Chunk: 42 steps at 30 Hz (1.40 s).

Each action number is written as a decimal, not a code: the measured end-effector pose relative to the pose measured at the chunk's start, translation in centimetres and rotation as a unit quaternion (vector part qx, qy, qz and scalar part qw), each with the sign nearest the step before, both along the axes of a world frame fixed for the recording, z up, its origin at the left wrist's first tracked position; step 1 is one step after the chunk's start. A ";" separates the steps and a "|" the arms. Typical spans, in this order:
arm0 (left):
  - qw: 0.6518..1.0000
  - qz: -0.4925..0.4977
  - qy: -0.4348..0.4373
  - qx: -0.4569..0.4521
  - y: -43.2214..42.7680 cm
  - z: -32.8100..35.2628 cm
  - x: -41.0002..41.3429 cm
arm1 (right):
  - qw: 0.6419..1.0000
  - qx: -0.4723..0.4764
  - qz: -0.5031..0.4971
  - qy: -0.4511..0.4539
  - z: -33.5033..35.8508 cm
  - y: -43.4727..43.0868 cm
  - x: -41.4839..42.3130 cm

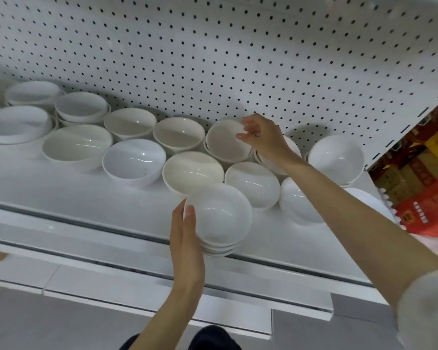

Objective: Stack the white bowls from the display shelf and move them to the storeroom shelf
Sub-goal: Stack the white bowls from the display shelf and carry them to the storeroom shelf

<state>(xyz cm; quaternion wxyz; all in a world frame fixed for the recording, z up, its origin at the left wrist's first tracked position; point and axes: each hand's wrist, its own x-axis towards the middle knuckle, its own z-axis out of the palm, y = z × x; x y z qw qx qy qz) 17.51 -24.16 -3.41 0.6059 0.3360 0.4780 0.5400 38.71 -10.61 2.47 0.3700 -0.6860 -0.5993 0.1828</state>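
The left hand (185, 238) is gripping the stack (219, 218) at the shelf's (86, 198) front edge, fingers curled round its side. At 12 o'clock from it, the right hand (263, 137) is pinching the rim of a bowl (226, 142) by the pegboard (213, 59). 2 loose bowls (192, 170) are sitting between; red boxes (427, 210) are lying at 3 o'clock.

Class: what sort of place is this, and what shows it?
Probably a shop's homeware aisle: a white display shelf backed by pegboard, rows of loose white bowls, and red boxed goods beyond the shelf's end.
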 end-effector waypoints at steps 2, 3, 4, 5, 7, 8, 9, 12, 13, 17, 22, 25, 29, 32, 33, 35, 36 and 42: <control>1.000 0.007 0.006 0.000 -0.1 0.0 0.0 | 1.000 -0.002 -0.015 -0.023 -0.3 1.3 0.7; 1.000 0.008 0.007 0.000 -0.1 0.0 0.0 | 0.999 -0.004 -0.016 -0.039 -0.5 1.9 1.0; 1.000 0.006 0.006 0.000 -0.1 0.0 0.0 | 0.998 -0.008 -0.013 -0.054 -0.6 2.5 1.2; 1.000 0.004 0.006 0.002 -0.2 0.0 0.1 | 0.997 -0.016 -0.008 -0.070 -0.7 3.0 1.4; 1.000 0.006 0.007 0.004 -0.4 0.0 0.1 | 0.995 -0.035 0.004 -0.097 -0.8 3.9 1.6; 1.000 0.011 0.008 0.005 -0.4 0.0 0.2 | 0.994 -0.041 0.008 -0.105 -0.9 4.2 1.6; 1.000 0.017 0.008 0.004 -0.5 -0.1 0.2 | 0.993 -0.045 0.011 -0.109 -0.9 4.5 1.6; 1.000 0.022 0.001 -0.002 -0.5 -0.3 0.4 | 0.992 -0.048 0.019 -0.114 -1.1 5.1 1.5; 1.000 0.022 0.000 -0.002 -0.4 -0.4 0.5 | 0.992 -0.048 0.020 -0.115 -1.2 5.2 1.5; 1.000 0.018 0.004 -0.005 -0.3 -0.5 0.7 | 0.992 -0.044 0.019 -0.120 -1.4 5.7 1.7; 1.000 0.021 -0.002 -0.019 -0.3 -0.4 0.8 | 0.993 -0.026 -0.016 -0.114 -1.4 6.3 2.0; 0.999 0.026 -0.004 -0.022 -0.3 -0.3 0.8 | 0.992 -0.025 -0.016 -0.119 -1.3 6.5 2.0; 1.000 0.019 -0.007 -0.024 -0.3 -0.3 0.7 | 0.996 -0.006 -0.035 -0.088 -1.6 6.7 2.1; 1.000 0.009 -0.012 -0.023 -0.4 -0.2 0.6 | 0.994 0.021 -0.055 -0.087 -1.9 6.6 1.9; 1.000 0.006 -0.014 -0.022 -0.4 -0.2 0.6 | 0.993 0.033 -0.057 -0.094 -1.9 6.4 1.8; 1.000 0.004 -0.015 -0.018 -0.4 -0.1 0.5 | 0.991 0.056 -0.064 -0.102 -1.6 6.1 1.6; 1.000 0.002 -0.014 -0.016 -0.4 -0.1 0.5 | 0.990 0.069 -0.069 -0.099 -1.3 5.8 1.6; 1.000 0.000 -0.023 -0.014 -0.4 0.4 0.4 | 0.982 0.080 -0.135 0.101 2.9 3.0 1.4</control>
